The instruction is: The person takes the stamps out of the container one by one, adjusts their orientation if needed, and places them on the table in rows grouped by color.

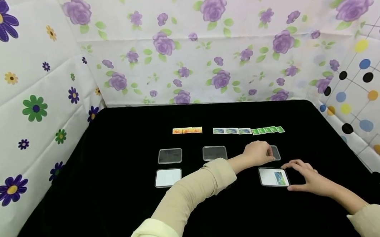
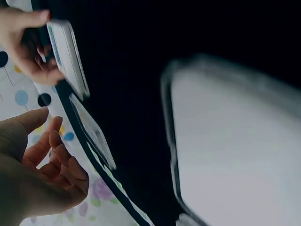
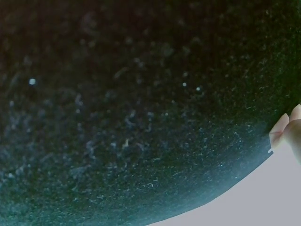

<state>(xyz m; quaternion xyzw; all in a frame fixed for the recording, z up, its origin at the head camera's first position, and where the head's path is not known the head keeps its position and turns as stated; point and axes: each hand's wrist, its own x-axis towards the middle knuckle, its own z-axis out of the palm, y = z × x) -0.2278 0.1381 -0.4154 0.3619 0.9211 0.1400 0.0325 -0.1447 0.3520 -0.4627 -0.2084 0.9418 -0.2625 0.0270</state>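
Note:
My right hand (image 1: 309, 178) holds the right end of a clear-framed stamp case (image 1: 267, 177), thumb at one corner and a finger at the other. The case has a white insert with one blue-green stamp (image 1: 280, 178) on it. Just behind it, my left hand (image 1: 257, 153) hovers over a clear plastic lid (image 1: 276, 152) and hides most of it. The left wrist view shows the left hand (image 2: 47, 165) with loosely bent fingers, nothing between them, beside that lid (image 2: 94, 132). Only fingertips (image 3: 279, 128) of the right hand show in the right wrist view.
Two more clear lids (image 1: 170, 156) (image 1: 214, 153) lie in a row to the left. A white-insert case (image 1: 168, 177) is in front of them, and my left sleeve (image 1: 193, 190) crosses the table. Behind are orange stamps (image 1: 187, 130), blue-green stamps (image 1: 232, 131) and green stamps (image 1: 268, 130).

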